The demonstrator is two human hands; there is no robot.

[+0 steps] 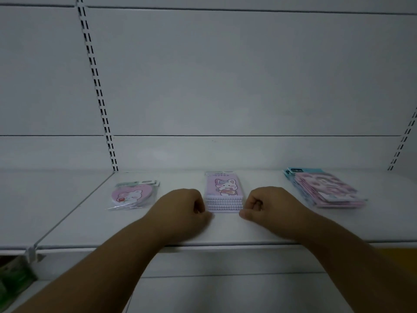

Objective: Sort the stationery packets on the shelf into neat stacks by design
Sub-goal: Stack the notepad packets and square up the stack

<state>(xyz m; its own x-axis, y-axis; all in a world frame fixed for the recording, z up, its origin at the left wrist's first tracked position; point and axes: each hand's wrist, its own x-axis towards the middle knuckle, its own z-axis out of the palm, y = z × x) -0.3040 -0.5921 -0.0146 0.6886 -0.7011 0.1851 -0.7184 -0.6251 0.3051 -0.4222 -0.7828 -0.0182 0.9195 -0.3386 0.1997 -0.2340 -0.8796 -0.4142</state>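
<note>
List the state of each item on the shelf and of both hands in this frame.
Heart-shaped packets: small loose pile, wrapper ends splayed.
Spiral notepad stack: squared, flat, flanked by both hands.
Pink sheet packets: fanned, edges not aligned.
Left hand: curled, against the stack's left edge, no grip.
Right hand: curled, at the stack's right edge, no grip.
Shelf: bare at the front.

Left hand (182,205): curled, at the middle stack (224,192)'s left corner.
Right hand (268,205): curled, at its right corner.
Shelf (225,231): three stacks.
</note>
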